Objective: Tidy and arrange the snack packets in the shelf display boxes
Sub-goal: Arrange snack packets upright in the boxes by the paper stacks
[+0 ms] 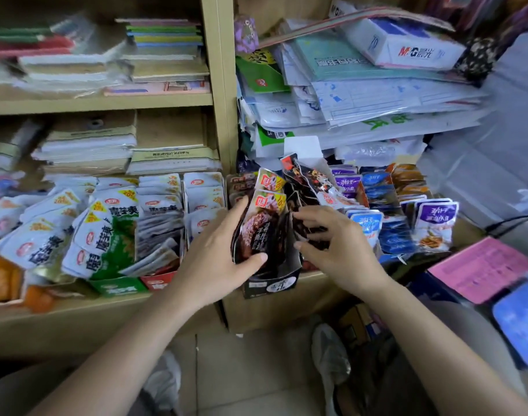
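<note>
A black display box [270, 285] stands at the front edge of the low shelf, full of dark snack packets. My left hand [217, 250] grips a bunch of these dark packets [264, 223] from the left, thumb across their lower front. My right hand [334, 244] is just to the right, fingers curled into more dark packets [312, 232] inside the box. Behind, a torn dark box flap [298, 172] sticks up.
White and green packets [106, 232] fill boxes on the left shelf. Blue and purple packets [406, 217] sit to the right. Stacks of paper and notebooks [361, 94] crowd the upper shelves. A pink sheet [478, 268] lies at the right. My shoes rest on the tiled floor.
</note>
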